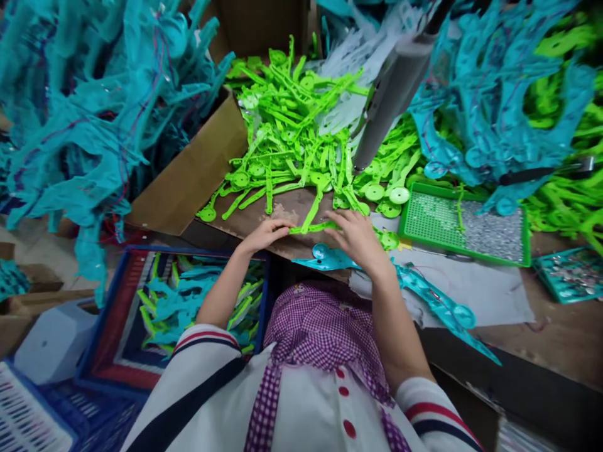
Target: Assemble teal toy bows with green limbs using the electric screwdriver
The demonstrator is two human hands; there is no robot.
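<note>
My left hand (267, 236) pinches the left end of a lime-green plastic arm piece (311, 227) at the table's front edge. My right hand (355, 242) is closed around the right end of the same piece, its fingers partly covering it. Another green piece with a round disc (320, 181) lies across or behind it; I cannot tell whether they are joined. Below my right hand rests a turquoise plastic part (325, 258), partly hidden by the hand and wrist. A second turquoise part (438, 289) with wires lies to the right on a white sheet (499, 298).
A heap of green pieces (292, 119) covers the table ahead, with a grey tool (393, 94) hanging over it. Right are a green tray (433, 220) of small metal parts and a teal tray (572, 276). Turquoise parts (94, 125) pile up left, above a crate (113, 314).
</note>
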